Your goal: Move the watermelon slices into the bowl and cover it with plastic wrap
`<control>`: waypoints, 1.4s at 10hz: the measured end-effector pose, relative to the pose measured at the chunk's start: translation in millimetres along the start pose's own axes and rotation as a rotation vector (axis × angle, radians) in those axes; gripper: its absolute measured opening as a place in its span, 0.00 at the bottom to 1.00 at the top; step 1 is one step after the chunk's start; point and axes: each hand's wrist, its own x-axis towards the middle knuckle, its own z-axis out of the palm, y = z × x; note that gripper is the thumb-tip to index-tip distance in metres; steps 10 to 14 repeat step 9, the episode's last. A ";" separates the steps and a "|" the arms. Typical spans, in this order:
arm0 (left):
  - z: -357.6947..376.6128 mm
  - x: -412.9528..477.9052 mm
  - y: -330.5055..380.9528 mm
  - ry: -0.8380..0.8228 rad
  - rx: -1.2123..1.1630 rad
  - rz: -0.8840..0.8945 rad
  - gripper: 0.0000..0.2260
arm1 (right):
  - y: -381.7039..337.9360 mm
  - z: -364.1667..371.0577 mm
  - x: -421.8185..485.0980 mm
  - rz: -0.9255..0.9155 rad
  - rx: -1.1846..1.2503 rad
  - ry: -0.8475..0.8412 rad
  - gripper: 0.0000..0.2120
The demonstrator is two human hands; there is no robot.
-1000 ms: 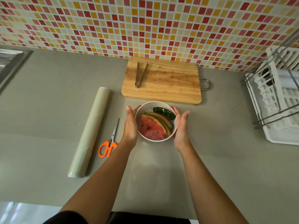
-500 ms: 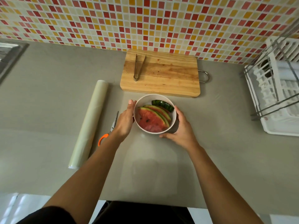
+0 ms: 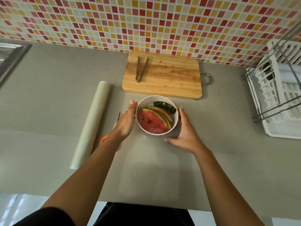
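A white bowl (image 3: 156,96) stands on the grey counter just in front of the cutting board. It holds several watermelon slices (image 3: 152,122), red flesh up, with a dark green rind piece at the back. My left hand (image 3: 126,121) is cupped against the bowl's left side, fingers together. My right hand (image 3: 187,136) curls around its lower right side, thumb stretched left along the near edge. A faint clear sheet seems to lie over the bowl and the counter in front; its edges are hard to make out. The plastic wrap roll (image 3: 92,123) lies to the left.
Orange-handled scissors (image 3: 104,138) lie between the roll and my left forearm, partly hidden. Metal tongs (image 3: 140,69) rest on the wooden cutting board (image 3: 171,75) by the tiled wall. A white dish rack (image 3: 280,95) stands at the right, and a sink edge (image 3: 9,54) at far left.
My right hand turned from flat beside the bowl to curled around its lower right, thumb sweeping under the near edge. My left hand stayed against the left side.
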 end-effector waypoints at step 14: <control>-11.6 -18.3 138.0 0.240 0.289 0.318 0.30 | -105.7 -91.7 22.2 -0.096 0.023 0.268 0.27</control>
